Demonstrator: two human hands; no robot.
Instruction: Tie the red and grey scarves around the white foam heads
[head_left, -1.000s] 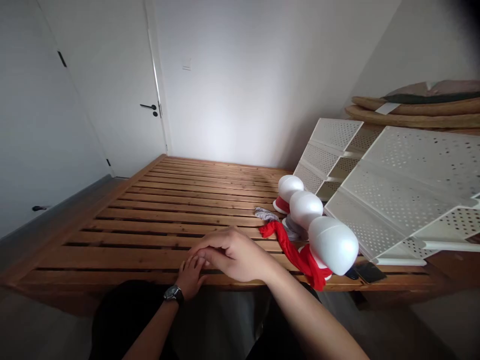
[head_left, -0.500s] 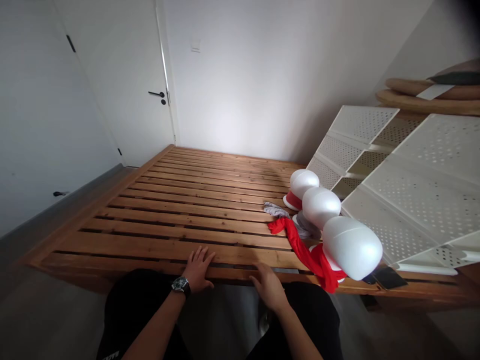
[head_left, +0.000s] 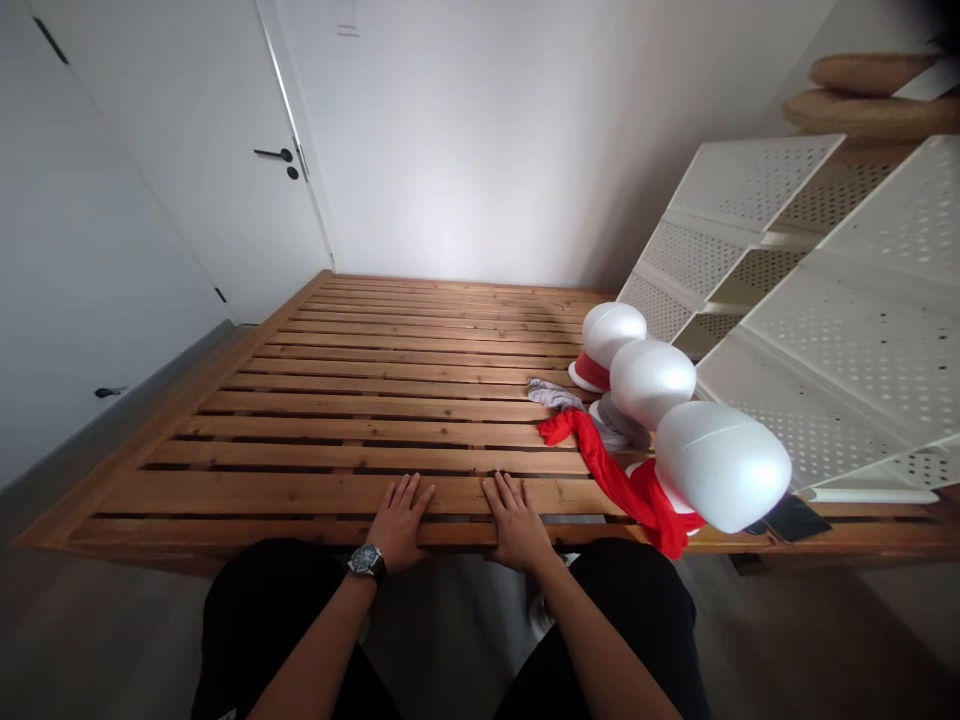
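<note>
Brown wooden slats point(head_left: 247, 492) under both palms. Left hand point(head_left: 398, 528) and right hand point(head_left: 517, 525) lie flat near the front edge, fingers fanned, gripping nothing. For a good rest: light, even pressure, fingertips out of the gaps. From right hand, two o'clock: crumpled bright-red cloth strip point(head_left: 600, 470), one end bunched at the base of the nearest smooth white egg-shaped form point(head_left: 721, 465); full wrap cannot be told. One o'clock: light-grey cloth strip point(head_left: 553, 393). A steady right wrist should leave both undisturbed.

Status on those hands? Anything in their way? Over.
Left hand, right hand: palms down on wooden slats, no grip. Red cloth to their right, against white head form. Nothing blocking.
</note>
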